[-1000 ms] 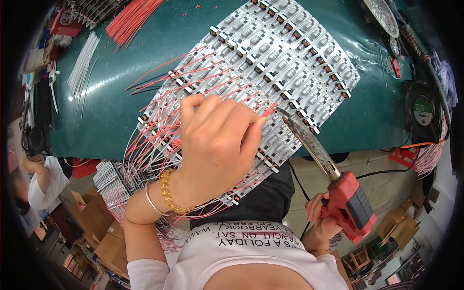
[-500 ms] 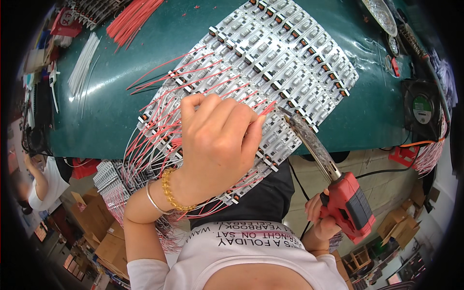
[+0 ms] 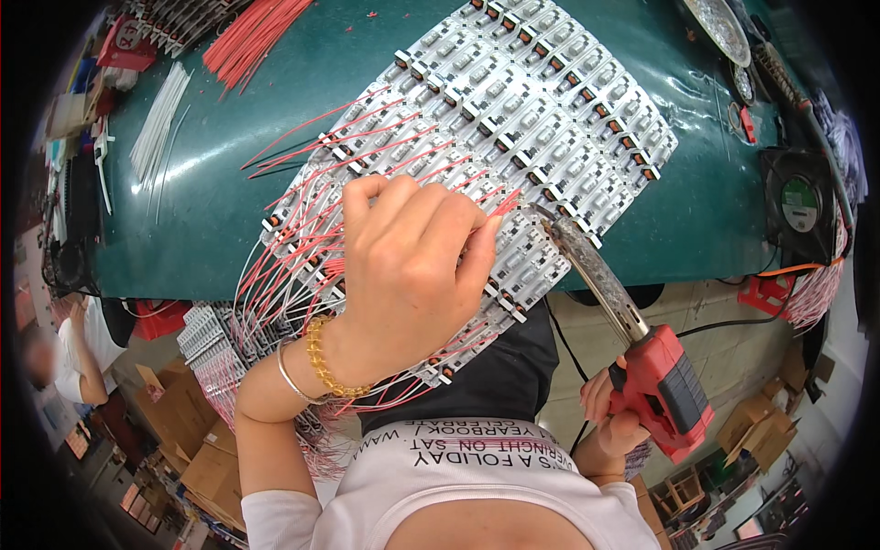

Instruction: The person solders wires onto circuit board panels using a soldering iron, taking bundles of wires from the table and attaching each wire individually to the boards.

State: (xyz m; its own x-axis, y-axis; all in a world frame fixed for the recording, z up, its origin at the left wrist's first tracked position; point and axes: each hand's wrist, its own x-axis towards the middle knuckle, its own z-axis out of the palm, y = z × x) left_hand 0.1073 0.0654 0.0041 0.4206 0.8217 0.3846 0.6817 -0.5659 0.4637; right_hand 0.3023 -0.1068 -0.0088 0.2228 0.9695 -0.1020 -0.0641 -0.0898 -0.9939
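Observation:
A large panel of small white circuit boards (image 3: 573, 115) lies slanted across the front of the table, with rows of red and white wires on its left part. My left hand (image 3: 412, 261) is closed over the panel. Its thumb and fingertips pinch red wires (image 3: 507, 203), whose ends rest by the boards. At the lower right, my right hand (image 3: 607, 417) grips the handle of a red and black soldering gun (image 3: 667, 392). The gun's dark tip points up-left and sits near the wire ends; whether it touches the boards I cannot tell.
On the green table (image 3: 220, 238) lie a bundle of red wires (image 3: 252, 41) and a bundle of white wires (image 3: 160, 124). A black fan (image 3: 800, 206) stands at the right edge. More wired boards (image 3: 215, 344) hang below the left front edge. Cardboard boxes (image 3: 179, 403) stand on the floor.
My hands stay almost in place; the soldering gun and panel have shifted very slightly. At the far left, another person has moved their arm.

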